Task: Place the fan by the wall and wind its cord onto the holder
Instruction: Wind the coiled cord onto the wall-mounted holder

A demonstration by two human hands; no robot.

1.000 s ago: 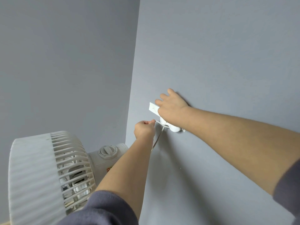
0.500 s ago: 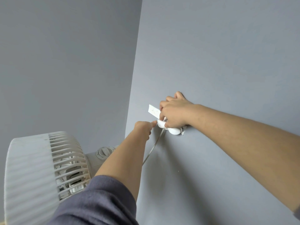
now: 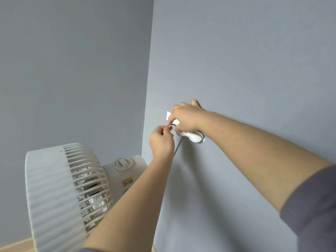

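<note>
A white fan (image 3: 60,193) stands at the lower left, close to the corner of the grey-blue walls, its control knob (image 3: 122,162) facing up. A white cord holder (image 3: 193,137) is stuck to the right wall (image 3: 236,60). My right hand (image 3: 185,117) is curled over the holder's top and pinches a loop of cord there. My left hand (image 3: 161,140) sits just left of the holder and pinches the grey cord (image 3: 177,149), which runs down from the holder behind my left wrist. The rest of the cord is hidden by my arm.
Two grey-blue walls meet in a corner (image 3: 148,88) behind the fan. A strip of pale floor (image 3: 16,246) shows at the bottom left. My right forearm crosses the right wall.
My left hand has risen to meet my right hand at the holder's left end. My right hand's fingers have curled down over the holder. The view has shifted a little to the left, showing more of the fan.
</note>
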